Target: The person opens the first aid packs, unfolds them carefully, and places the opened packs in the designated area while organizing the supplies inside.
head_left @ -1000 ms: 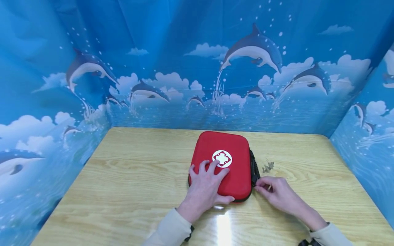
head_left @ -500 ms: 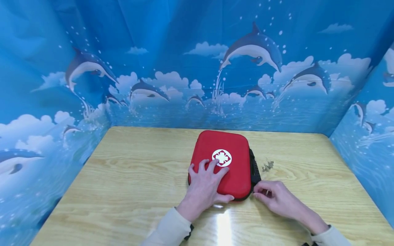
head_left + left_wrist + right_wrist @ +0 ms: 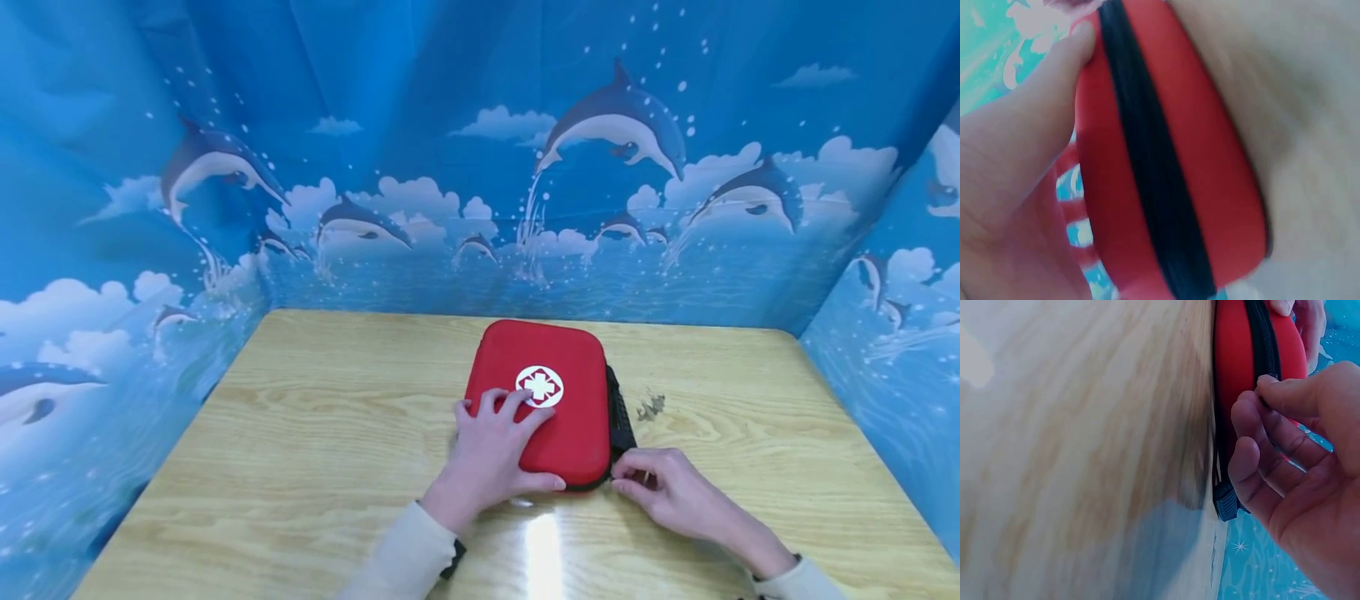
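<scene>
A red hard-shell first-aid case (image 3: 573, 367) with a white cross emblem lies flat on the table. My left hand (image 3: 483, 454) rests on its lid with fingers spread and the thumb along the near edge. In the left wrist view, a black zipper band (image 3: 1154, 150) runs around the case's side. My right hand (image 3: 675, 492) is at the near right corner. Its thumb and index finger pinch what seems to be the zipper pull on the zipper (image 3: 1264, 347); the fingertips mostly hide it. A black carry strap (image 3: 618, 408) sticks out from the right side.
The wood-grain table (image 3: 322, 417) extends on both sides of the case. A dark mark (image 3: 651, 407) shows on its surface right of the strap. Blue dolphin-print curtain (image 3: 420, 208) surrounds the back and sides.
My right hand has slid along the case's right side toward me, to the near corner. The left hand and the case have stayed nearly in place.
</scene>
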Available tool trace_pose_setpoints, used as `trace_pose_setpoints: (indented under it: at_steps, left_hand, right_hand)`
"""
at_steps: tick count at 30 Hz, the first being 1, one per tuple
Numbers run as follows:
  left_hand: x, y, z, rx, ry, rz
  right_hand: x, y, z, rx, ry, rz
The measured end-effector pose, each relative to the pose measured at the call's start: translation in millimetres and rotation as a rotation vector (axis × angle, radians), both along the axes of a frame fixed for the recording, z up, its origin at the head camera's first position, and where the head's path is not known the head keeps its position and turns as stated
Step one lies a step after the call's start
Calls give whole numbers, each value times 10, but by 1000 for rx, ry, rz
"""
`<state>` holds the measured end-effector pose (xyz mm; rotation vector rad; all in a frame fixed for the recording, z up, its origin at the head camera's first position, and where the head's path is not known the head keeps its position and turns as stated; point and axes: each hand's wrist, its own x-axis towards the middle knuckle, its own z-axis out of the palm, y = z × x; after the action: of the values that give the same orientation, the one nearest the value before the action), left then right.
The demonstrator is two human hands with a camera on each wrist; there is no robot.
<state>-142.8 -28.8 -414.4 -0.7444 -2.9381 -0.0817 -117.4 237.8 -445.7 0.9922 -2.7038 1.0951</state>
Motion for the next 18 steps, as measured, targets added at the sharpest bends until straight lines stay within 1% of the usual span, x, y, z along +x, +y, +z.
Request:
trace_pose_setpoints:
  at_steps: [2,6,9,11,14,18]
  left_hand:
    - [-66,-82,21,32,-20,-52]
    - [-250,-281,45,141,-92,-154]
    - [-355,-422,22,190,-151,-194]
    - [-384,-498,-10,192,-176,-211]
    - [-379,-565,-48,189,-201,-223]
    - [-343,-594,-51,182,-184,-219]
  right_hand:
    - [-2,6,8,4,-5,-1]
    - [-11,8,11,3,-14,-6]
    - [-13,9,12,5,-23,-8]
    - [-13,9,11,9,-27,-3]
    - [-17,16,11,16,-26,-1]
    - [-42,29,15,21,-1,-9]
